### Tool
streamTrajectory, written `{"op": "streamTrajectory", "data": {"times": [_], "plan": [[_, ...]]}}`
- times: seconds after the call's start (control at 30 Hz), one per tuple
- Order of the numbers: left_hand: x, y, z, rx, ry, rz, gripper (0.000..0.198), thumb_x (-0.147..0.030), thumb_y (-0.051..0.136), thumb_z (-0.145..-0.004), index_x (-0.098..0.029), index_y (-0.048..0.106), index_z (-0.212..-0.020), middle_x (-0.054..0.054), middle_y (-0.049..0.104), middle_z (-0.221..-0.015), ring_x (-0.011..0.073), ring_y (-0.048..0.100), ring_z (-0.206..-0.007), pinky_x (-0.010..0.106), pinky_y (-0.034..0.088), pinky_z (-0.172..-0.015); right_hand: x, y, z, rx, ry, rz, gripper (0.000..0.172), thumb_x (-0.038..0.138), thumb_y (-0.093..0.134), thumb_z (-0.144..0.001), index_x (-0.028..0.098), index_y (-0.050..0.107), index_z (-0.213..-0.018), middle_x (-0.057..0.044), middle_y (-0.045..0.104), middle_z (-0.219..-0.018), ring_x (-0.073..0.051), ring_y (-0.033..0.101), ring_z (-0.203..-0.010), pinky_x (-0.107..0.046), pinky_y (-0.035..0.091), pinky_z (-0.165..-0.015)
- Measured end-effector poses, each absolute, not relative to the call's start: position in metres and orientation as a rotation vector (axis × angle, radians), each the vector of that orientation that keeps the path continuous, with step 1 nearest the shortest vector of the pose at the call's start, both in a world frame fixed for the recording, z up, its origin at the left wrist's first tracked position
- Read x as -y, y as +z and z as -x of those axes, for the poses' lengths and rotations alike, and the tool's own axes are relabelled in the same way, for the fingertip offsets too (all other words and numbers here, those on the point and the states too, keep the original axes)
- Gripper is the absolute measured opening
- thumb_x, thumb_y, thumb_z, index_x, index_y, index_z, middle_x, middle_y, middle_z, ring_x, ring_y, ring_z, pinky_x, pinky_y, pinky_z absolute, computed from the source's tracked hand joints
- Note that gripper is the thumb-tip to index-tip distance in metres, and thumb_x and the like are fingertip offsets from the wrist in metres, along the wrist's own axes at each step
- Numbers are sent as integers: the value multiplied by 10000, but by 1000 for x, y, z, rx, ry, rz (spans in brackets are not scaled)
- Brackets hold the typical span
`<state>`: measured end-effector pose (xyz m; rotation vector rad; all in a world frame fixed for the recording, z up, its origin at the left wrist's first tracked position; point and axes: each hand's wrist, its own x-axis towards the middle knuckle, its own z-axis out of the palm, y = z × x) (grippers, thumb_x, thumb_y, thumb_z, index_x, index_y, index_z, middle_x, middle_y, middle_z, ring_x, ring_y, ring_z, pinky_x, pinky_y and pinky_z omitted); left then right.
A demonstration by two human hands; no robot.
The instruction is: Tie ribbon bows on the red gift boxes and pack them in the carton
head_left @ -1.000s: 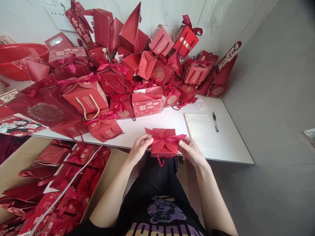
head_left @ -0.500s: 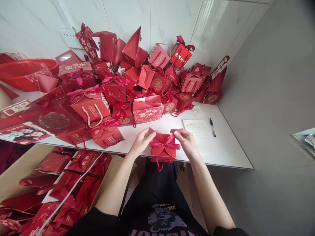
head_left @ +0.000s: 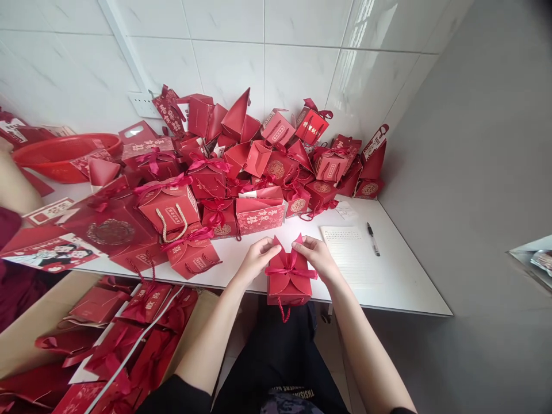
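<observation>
A small red gift box rests at the table's front edge, its curved top flaps shut and a red cord handle hanging down in front. A pink-red ribbon is tied in a bow across its top. My left hand pinches one pointed ribbon tail at the box's far left. Opposite it, my right hand pinches the other tail between thumb and fingers. Both tails stand up, pointing away from me.
Many red gift boxes are heaped along the wall. A lined notepad and a pen lie at right. Left are a red plastic basket and another person's arm. Below, a carton holds more boxes.
My hands have come slightly closer together, and the ribbon tails now point up instead of outward. The whole scene sits lower in view as my head tilts up.
</observation>
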<state>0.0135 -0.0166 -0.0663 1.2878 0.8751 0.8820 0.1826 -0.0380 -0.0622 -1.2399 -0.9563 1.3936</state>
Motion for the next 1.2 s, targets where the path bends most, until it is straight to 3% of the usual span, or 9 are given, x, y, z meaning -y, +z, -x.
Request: {"op": "streamTrajectory", "data": {"times": [0.27, 0.57, 0.83, 0.97, 1.2], "plan": [[4, -66, -17, -932, 755, -1228, 259, -405, 637, -679, -161, 550, -673, -36, 526, -655, 118, 486, -649, 234, 344, -620, 19, -59, -190, 1112, 1598, 1201, 302, 363, 800, -519, 147, 646, -664, 36, 607, -607, -94, 520, -588, -241, 389, -617], [-2, -70, -23, -901, 609, -1085, 269, -396, 659, -582, -162, 533, -621, -40, 501, -567, 109, 464, -547, 246, 318, -564, 13, -72, -194, 1117, 1804, 1179, 371, 417, 798, -525, 171, 661, -767, -5, 636, -682, -114, 558, -592, -217, 397, -522], [-6, -69, -22, -924, 545, -1144, 265, -397, 651, -633, -164, 535, -576, -44, 490, -517, 102, 454, -499, 245, 313, -529, 14, -56, -199, 1223, 1615, 1270, 426, 573, 643, -667, 163, 675, -783, -20, 633, -790, -113, 552, -699, -254, 408, -684], [-6, -68, -22, -958, 538, -1189, 247, -396, 651, -631, -158, 586, -625, -17, 562, -572, 129, 520, -560, 253, 352, -562, 10, -49, -196, 1317, 1594, 1322, 370, 486, 724, -617, 132, 672, -713, -24, 634, -712, -112, 538, -634, -254, 380, -638], [1, -62, -14, -1109, 727, -1285, 256, -415, 600, -690, -162, 620, -726, 34, 632, -755, 197, 576, -793, 294, 416, -706, 9, -51, -186, 1346, 1550, 1279, 326, 311, 787, -539, 161, 646, -791, 21, 623, -617, -109, 543, -579, -252, 378, -610]]}}
